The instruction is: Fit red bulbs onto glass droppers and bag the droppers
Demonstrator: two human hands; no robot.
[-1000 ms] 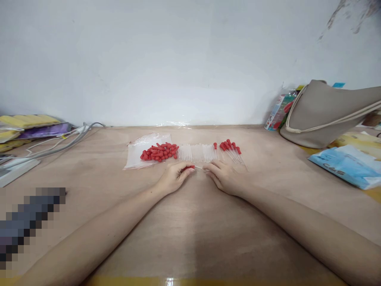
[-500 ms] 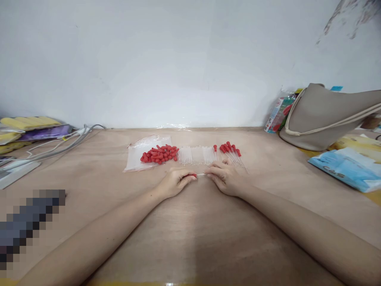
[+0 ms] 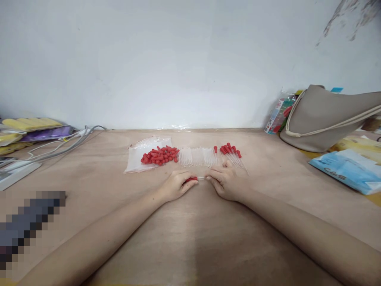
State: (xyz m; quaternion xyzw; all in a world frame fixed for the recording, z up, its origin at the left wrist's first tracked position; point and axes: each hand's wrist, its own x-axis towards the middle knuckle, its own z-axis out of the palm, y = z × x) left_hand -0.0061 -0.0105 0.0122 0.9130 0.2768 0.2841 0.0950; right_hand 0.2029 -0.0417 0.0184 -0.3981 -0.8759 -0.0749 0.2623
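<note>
My left hand (image 3: 175, 185) pinches a small red rubber bulb (image 3: 192, 179) just above the wooden table (image 3: 190, 230). My right hand (image 3: 226, 182) pinches the clear glass tube (image 3: 201, 178) that meets the bulb between the two hands. Behind them lies a pile of loose red bulbs (image 3: 159, 155) on a clear plastic bag (image 3: 137, 157). A row of bare clear tubes (image 3: 197, 156) lies to its right. Further right are several droppers with red bulbs fitted (image 3: 230, 152).
A beige bag (image 3: 327, 117) leans at the back right beside a colourful packet (image 3: 278, 113). A blue plastic package (image 3: 347, 170) lies at the right edge. Grey cables (image 3: 59, 145) and yellow and purple packets (image 3: 29, 127) sit at the left by the white wall.
Both hands have drawn slightly toward me, still pinching the bulb and tube together. The camera has tilted a little, shifting the scene downward.
</note>
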